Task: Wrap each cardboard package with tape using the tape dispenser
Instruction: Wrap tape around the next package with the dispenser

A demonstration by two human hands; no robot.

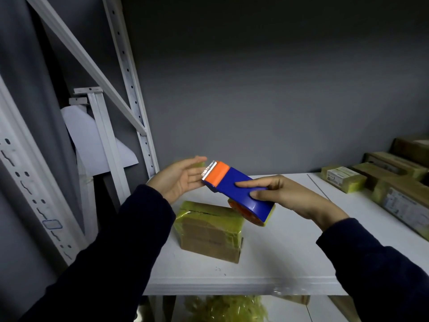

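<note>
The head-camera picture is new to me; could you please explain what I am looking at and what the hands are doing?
There is no machine here: one wide-angle camera worn on a person's head looks down at their own two bare hands in dark sleeves. The right hand grips a blue plastic tape dispenser with an orange front and a toothed metal blade. The left hand is held open just beside that blade. Below them, on the white shelf board, lies a brown cardboard package partly wrapped in yellowish clear tape. More taped cardboard packages sit along the right edge, and a white metal rack upright stands on the left.
</note>
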